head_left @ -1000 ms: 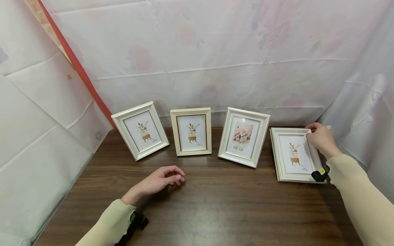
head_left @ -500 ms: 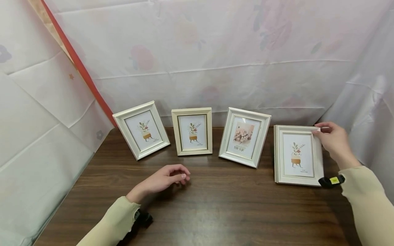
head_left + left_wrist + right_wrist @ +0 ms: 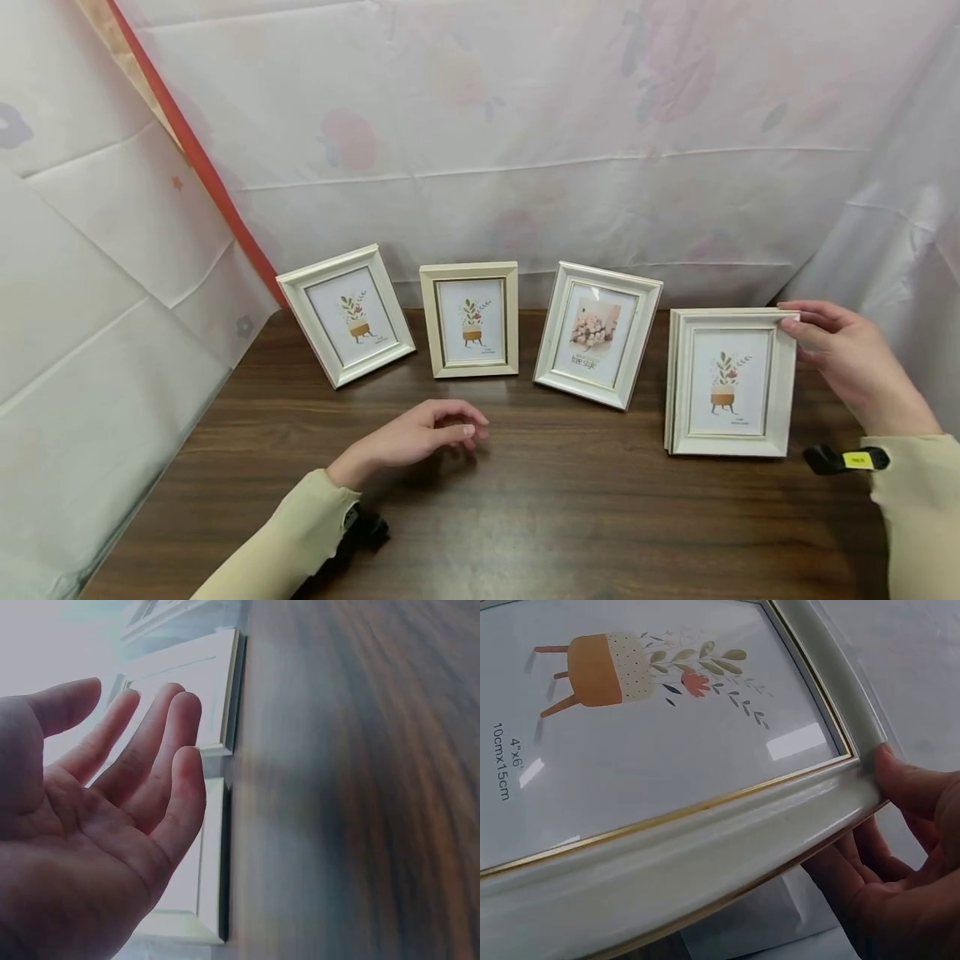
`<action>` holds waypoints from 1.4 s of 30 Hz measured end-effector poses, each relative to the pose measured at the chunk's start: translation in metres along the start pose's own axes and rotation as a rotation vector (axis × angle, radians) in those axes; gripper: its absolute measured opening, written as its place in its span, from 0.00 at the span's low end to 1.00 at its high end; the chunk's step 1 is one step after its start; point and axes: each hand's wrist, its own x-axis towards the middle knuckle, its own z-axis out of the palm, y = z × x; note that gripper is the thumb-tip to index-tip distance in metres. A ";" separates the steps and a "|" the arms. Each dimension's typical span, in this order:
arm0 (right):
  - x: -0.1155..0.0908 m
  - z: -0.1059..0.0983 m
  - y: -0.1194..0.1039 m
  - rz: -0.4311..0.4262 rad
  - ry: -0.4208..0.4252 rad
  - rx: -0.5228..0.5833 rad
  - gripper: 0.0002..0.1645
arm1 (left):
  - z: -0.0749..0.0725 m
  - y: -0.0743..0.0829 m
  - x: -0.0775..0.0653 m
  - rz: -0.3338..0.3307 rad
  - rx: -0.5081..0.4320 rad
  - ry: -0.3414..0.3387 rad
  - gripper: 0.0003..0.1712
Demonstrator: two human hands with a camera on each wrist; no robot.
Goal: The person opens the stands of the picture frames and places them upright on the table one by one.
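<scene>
My right hand (image 3: 862,362) pinches a white picture frame (image 3: 729,379) at its upper right corner. Thumb on the front and fingers curled behind also show in the right wrist view, where the frame (image 3: 705,690) has a thin gold inner line and a print of a potted plant on legs. Along its left side a second frame edge (image 3: 670,392) peeks out from behind; the rest of that one is hidden. My left hand (image 3: 420,433) hovers low over the table with loosely bent fingers. In the left wrist view its palm (image 3: 82,832) is bare.
Three picture frames stand at the back of the brown wooden table (image 3: 525,508): a white one (image 3: 345,317) angled at left, a cream one (image 3: 468,320) in the middle, and a white one (image 3: 597,335) with a flower photo. A pale curtain (image 3: 480,125) hangs behind them.
My right hand has tilted the plant-print frame more upright, its left side now lined with another frame's edge, and the hand has shifted right. The left hand has drifted slightly right.
</scene>
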 end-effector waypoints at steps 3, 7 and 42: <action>-0.001 0.002 -0.002 -0.040 -0.057 0.084 0.15 | 0.003 0.002 0.004 0.011 0.016 -0.014 0.18; 0.000 0.006 -0.002 -0.107 -0.135 0.113 0.17 | 0.006 0.003 0.007 0.014 0.009 -0.028 0.18; 0.010 0.102 0.023 -0.286 -0.771 0.773 0.17 | -0.034 0.002 -0.005 -0.009 0.024 0.130 0.14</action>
